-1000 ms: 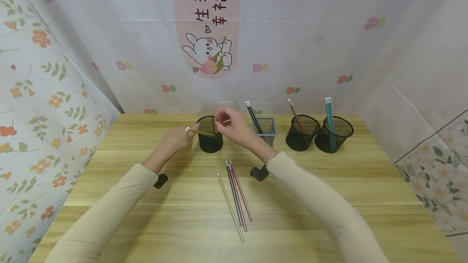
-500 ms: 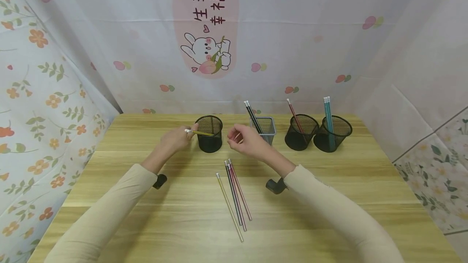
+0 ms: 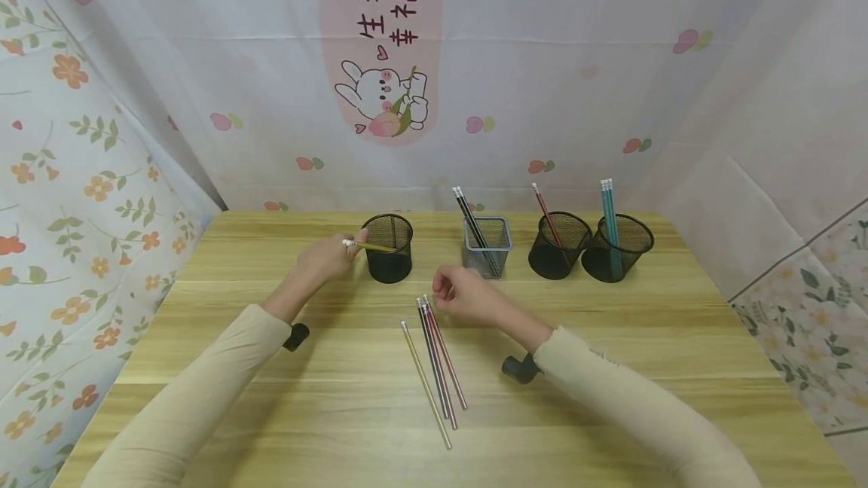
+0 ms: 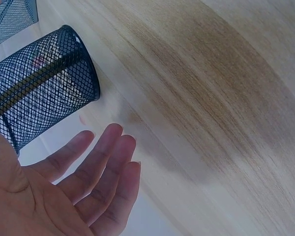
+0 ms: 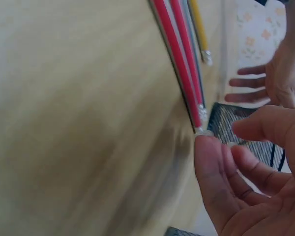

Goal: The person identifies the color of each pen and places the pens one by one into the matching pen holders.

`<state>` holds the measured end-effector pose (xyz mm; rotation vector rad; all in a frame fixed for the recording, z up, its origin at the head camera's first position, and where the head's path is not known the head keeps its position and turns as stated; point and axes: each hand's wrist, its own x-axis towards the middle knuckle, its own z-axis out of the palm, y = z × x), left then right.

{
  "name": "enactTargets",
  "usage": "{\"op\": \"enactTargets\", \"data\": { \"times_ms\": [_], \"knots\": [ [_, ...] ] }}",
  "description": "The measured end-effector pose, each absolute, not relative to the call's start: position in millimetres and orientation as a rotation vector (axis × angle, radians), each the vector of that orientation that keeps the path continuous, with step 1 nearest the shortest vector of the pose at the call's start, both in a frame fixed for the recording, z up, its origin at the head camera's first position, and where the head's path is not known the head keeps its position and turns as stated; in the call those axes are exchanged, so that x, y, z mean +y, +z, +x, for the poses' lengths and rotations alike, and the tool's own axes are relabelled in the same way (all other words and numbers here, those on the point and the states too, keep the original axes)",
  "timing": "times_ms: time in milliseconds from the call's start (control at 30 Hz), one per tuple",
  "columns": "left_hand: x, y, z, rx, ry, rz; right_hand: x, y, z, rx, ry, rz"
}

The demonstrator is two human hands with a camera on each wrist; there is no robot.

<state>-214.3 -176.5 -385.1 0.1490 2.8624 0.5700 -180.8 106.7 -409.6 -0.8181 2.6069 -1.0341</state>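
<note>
My left hand (image 3: 328, 258) is at the left side of a round black mesh pencil cup (image 3: 389, 268), fingers loosely extended in the left wrist view; its thumb is at the rim in the head view. A yellow pencil (image 3: 374, 247) leans out of that cup over the hand, its white eraser end to the left. My right hand (image 3: 469, 296) hovers by the eraser ends of several red and dark pencils (image 3: 441, 367) lying on the table. Its fingers are slightly bent, thumb apart from them, holding nothing. A yellow pencil (image 3: 426, 386) lies just left of these.
A grey square mesh cup (image 3: 490, 258) holds black pencils. To its right, one black round cup (image 3: 552, 258) has a red pencil and another (image 3: 613, 262) has teal pencils. Black wrist devices (image 3: 521, 369) hang under both forearms. A printed curtain (image 3: 271, 96) stands behind the table.
My right hand has left the left-hand round cup and moved right and toward me, down to the loose pencils' eraser ends. The left hand stays in place beside the cup.
</note>
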Motion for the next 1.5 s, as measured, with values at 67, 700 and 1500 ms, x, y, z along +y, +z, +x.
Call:
{"op": "enactTargets", "data": {
  "times_ms": [67, 700, 1500],
  "knots": [
    [-177, -386, -215, 2.862, 0.575, 0.154, 107, -413, -177, 2.613, -0.998, -0.813],
    [-176, -386, -214, 2.861, 0.551, 0.115, 92, -419, -165, 2.709, -0.778, -0.722],
    [-178, -389, -216, 2.854, 0.569, 0.132, 78, -408, -176, 2.639, -0.494, -0.553]
  ]
}}
